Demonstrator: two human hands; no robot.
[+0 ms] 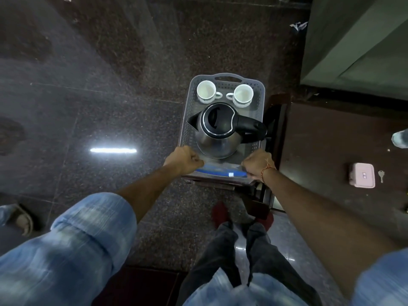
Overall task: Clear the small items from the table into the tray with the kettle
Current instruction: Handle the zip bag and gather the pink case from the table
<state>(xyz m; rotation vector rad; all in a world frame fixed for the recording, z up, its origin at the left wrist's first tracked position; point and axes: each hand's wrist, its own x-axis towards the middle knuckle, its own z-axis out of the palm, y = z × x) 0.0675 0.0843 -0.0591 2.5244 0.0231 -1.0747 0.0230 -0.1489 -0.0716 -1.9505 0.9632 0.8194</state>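
A grey perforated tray point(258, 89) is held out in front of me above the dark stone floor. In it stand a steel kettle point(217, 138) with a black lid and handle, and two white cups point(206, 91) point(242, 95) at the far end. A blue flat item point(220, 172) lies at the tray's near edge. My left hand point(184, 159) is shut on the near left corner of the tray. My right hand point(258, 163), with a thread at the wrist, is shut on the near right corner.
A dark brown table point(331, 151) stands to the right, with a pink box point(362, 175) and a small key point(380, 176) on it. A bed or bench edge point(353, 51) is at the far right. Another person's sandalled foot point(23, 219) is at the left.
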